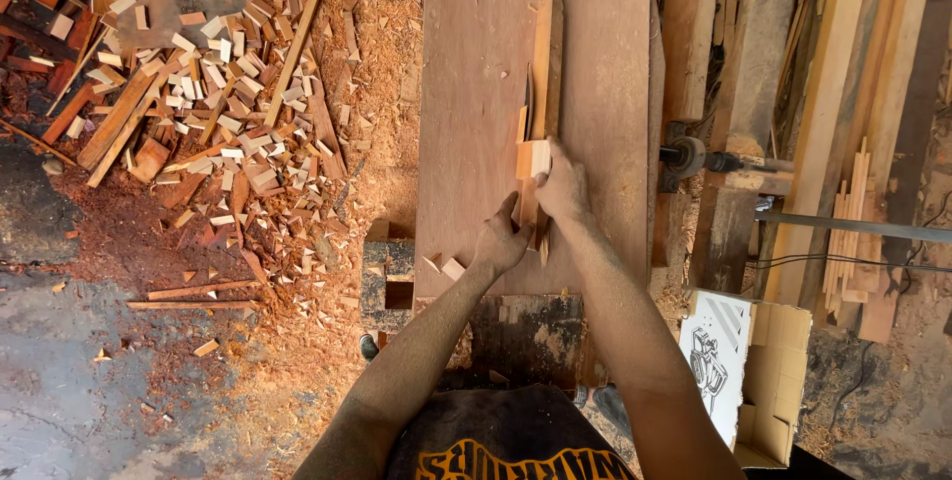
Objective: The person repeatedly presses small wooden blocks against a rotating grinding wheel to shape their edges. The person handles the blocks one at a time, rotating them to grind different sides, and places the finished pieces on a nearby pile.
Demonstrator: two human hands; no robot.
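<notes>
A person's right hand (562, 185) closes its fingers around a small pale wood block (534, 158), pressing it against a long upright wooden fence (546, 59) on a plywood saw table (476, 93). The block sits just ahead of the right fingertips, touching the fence's left face. The left hand (501, 240) lies just behind and left of it, fingers loosely extended along a narrow wood strip (529, 210) that runs between both hands; whether it grips the strip cannot be told. Two small offcuts (443, 265) rest near the left wrist. Further left of the fingers, wood scraps and sawdust (208, 93) cover the floor; a cardboard box (754, 371) stands beside the right forearm.
</notes>
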